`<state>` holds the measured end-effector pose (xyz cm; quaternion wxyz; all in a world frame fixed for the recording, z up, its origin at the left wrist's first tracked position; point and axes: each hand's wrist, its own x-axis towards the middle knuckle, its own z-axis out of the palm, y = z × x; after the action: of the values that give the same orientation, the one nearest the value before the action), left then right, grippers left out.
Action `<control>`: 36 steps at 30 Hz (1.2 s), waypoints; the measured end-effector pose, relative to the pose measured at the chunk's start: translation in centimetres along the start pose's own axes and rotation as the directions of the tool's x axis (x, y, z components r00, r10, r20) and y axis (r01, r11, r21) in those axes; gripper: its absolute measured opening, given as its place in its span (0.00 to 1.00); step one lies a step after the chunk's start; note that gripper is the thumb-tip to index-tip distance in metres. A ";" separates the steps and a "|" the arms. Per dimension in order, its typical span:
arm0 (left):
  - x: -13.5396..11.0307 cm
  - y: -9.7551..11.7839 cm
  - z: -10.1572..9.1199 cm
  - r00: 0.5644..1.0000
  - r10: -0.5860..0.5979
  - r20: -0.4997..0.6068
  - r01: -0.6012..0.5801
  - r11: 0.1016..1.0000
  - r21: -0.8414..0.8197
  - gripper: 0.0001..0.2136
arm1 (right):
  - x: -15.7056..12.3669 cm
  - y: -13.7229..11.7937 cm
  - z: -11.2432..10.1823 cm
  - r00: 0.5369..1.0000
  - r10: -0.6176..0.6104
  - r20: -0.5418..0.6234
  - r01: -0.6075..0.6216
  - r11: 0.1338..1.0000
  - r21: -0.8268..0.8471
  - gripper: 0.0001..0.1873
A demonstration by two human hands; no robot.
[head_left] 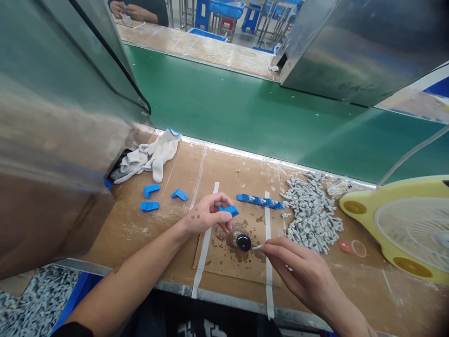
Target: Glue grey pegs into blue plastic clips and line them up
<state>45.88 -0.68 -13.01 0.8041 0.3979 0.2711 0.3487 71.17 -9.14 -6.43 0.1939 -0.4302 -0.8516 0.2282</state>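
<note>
My left hand (212, 214) pinches a small blue plastic piece (229, 211) above the worktable. In my right hand (296, 260) is a small grey plastic part (257, 247), held between thumb and fingers with its tip beside a small round container (243, 242). That container looks black and glossy on top and stands on a wet-spotted cardboard sheet (224, 267). Beyond my hands lies a row of blue pieces (261, 201) with grey parts set in them. A big heap of grey parts (312, 213) spreads to the right.
Loose blue pieces (149, 206) and white gloves (154, 154) lie at left. A yellow fan (403, 224) stands at right. Behind runs a green belt (224, 103), between metal housings (326, 51). Another person's hands (131, 11) show across it. A bin of grey parts (38, 295) sits lower left.
</note>
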 end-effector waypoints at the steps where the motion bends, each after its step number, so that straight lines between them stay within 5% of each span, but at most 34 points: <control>1: 0.0 0.0 -0.1 1.000 0.015 0.009 -0.015 1.000 -0.011 0.15 | 0.1 0.0 0.0 1.000 0.005 -0.003 -0.005 1.000 0.008 0.10; 16: 0.3 -0.1 0.0 1.000 0.013 -0.018 -0.011 0.995 0.098 0.15 | -0.5 -0.4 0.1 0.981 0.186 -0.046 -0.166 0.947 0.276 0.07; 27: 0.2 0.1 0.2 0.997 -0.030 -0.070 0.042 0.984 0.173 0.18 | -0.3 -0.6 0.7 0.994 0.071 -0.081 -0.065 0.995 0.077 0.09; 36: 0.2 0.1 0.1 0.994 -0.026 -0.102 0.041 0.988 0.147 0.17 | 0.0 -0.7 0.9 0.996 0.083 -0.012 -0.082 0.993 0.088 0.11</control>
<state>46.05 -0.57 -12.94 0.7635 0.4342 0.3426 0.3334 70.23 -9.75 -6.79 0.2094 -0.4580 -0.8207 0.2698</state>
